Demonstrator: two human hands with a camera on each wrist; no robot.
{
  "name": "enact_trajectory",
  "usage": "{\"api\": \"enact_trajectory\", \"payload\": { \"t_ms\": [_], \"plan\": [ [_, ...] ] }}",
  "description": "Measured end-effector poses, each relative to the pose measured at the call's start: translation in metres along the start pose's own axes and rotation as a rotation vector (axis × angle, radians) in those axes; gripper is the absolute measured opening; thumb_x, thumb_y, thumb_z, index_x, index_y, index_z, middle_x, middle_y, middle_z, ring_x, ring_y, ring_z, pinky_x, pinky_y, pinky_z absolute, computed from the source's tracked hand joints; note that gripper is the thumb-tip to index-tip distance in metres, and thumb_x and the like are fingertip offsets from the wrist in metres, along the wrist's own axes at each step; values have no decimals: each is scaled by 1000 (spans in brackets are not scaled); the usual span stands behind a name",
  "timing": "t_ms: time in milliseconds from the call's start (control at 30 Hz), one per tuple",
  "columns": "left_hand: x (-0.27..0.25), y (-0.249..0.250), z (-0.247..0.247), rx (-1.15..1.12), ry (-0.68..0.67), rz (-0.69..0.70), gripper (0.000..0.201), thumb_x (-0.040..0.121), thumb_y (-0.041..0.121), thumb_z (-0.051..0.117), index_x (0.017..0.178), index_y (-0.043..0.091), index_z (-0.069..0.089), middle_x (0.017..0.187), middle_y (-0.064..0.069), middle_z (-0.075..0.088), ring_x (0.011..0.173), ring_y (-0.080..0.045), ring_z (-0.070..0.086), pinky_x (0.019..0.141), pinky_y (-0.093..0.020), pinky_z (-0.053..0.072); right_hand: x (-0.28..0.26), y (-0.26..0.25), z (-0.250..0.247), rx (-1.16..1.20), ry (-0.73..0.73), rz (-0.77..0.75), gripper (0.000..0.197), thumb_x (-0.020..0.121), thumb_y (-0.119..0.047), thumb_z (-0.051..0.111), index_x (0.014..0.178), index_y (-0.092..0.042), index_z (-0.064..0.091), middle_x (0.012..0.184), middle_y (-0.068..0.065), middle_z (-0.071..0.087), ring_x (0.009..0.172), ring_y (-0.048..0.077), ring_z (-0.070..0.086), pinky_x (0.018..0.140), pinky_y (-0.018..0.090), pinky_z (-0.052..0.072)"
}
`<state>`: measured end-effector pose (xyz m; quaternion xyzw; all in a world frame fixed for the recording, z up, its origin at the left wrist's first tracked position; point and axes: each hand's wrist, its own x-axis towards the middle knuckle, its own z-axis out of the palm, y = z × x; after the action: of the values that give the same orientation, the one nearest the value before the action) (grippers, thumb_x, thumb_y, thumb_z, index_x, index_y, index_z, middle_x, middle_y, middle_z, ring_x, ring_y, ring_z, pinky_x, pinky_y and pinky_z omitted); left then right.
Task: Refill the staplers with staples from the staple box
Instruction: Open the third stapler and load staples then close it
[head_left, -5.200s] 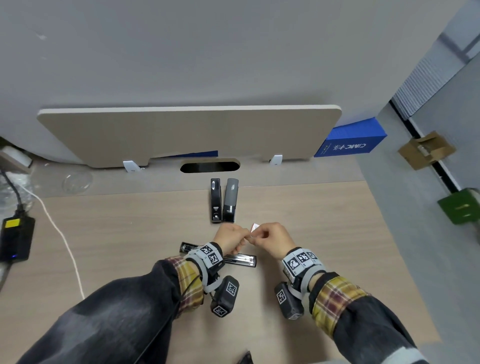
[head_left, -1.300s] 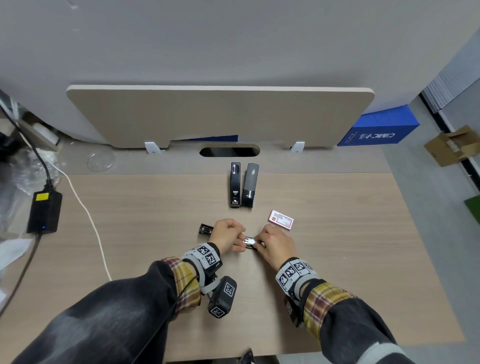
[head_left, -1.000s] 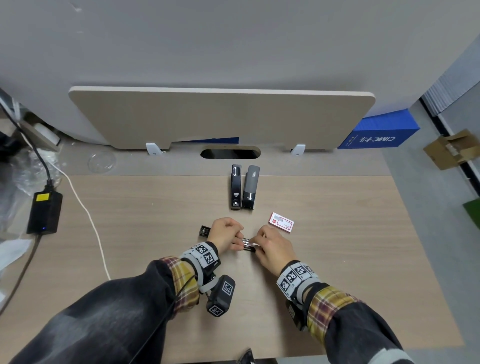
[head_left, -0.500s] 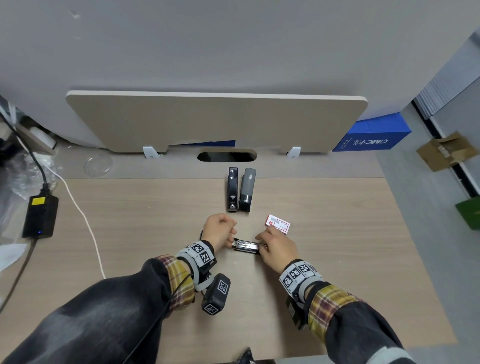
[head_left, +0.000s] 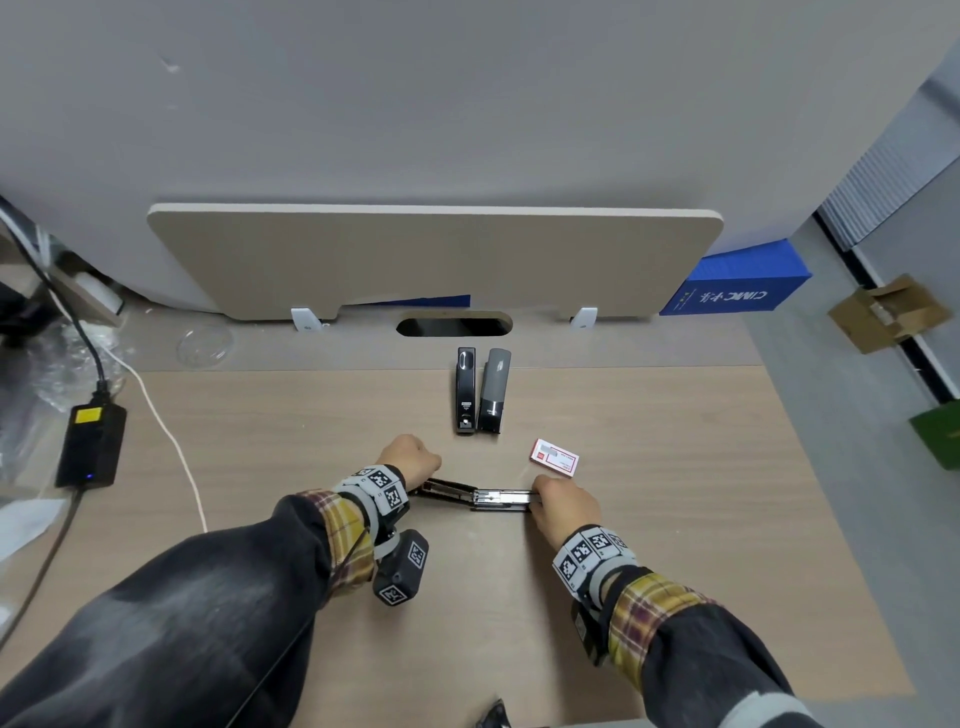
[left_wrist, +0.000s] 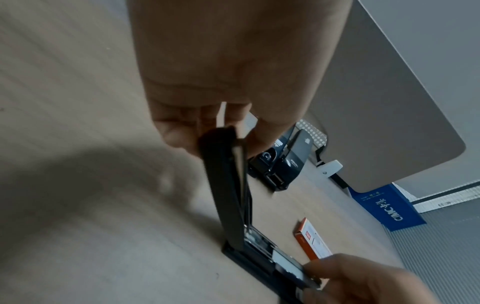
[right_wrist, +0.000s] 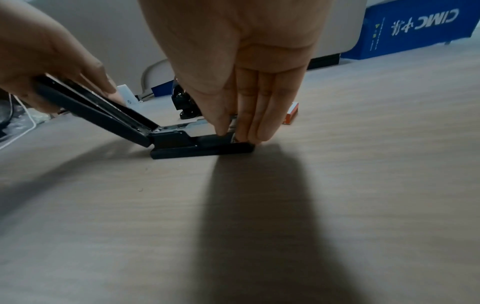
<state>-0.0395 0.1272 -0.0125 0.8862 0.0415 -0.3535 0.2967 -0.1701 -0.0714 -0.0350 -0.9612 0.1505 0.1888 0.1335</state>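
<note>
open stapler (head_left: 475, 498) lies on the desk (head_left: 675, 545) just in front of the person, long axis running left-right across the body. left hand (head_left: 410, 460) has fingers curled round the tip of the lifted top arm (left_wrist: 226, 185), holding it swung up and back to the left of the hinge. right hand (head_left: 563, 506) is at the opposite end, thumb and near-straight fingers pinching the front of the base and the metal staple channel (right_wrist: 182, 128), pinning it to the desk. whether staples already sit in the channel: can't tell, too small. staple box (head_left: 554, 457) lies flat just beyond the right hand, near it and well clear of the left, so right hand looks the one to fetch staples. my read: a strip must go in parallel to that left-right channel, from the open top. two other staplers (head_left: 480, 389) lie side by side further back, long axes pointing away from the person, closed, neither hand on them.
</note>
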Motion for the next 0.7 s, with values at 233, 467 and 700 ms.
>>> {"api": "enact_trajectory", "payload": {
  "t_ms": [233, 467, 700],
  "plan": [
    [-20, 13, 7, -297, -193, 234, 26, 81, 36, 72, 85, 11, 66, 74, -1, 64, 64, -16, 58, 45, -21, 44, 6, -12, 8, 177, -10, 42, 19, 91, -22, 49, 104, -19, 63, 102, 8, 69, 95, 31, 63, 76, 33, 49],
    [-17, 5, 40, 254, -200, 487, 39, 75, 19, 74, 112, 23, 64, 113, -3, 57, 106, -21, 55, 90, -26, 43, 4, 9, 11, 420, -22, 120, 31, 83, -11, 53, 111, -22, 62, 101, 11, 70, 98, 32, 63, 83, 33, 50],
    [-10, 22, 67, 520, -102, 580, 45, 82, 30, 64, 127, 28, 56, 125, -2, 53, 118, -25, 45, 98, -39, 41, -3, 35, 10, 413, -23, 194, 26, 86, -15, 49, 105, -23, 64, 104, 8, 71, 101, 29, 63, 85, 32, 49]
  ]
}}
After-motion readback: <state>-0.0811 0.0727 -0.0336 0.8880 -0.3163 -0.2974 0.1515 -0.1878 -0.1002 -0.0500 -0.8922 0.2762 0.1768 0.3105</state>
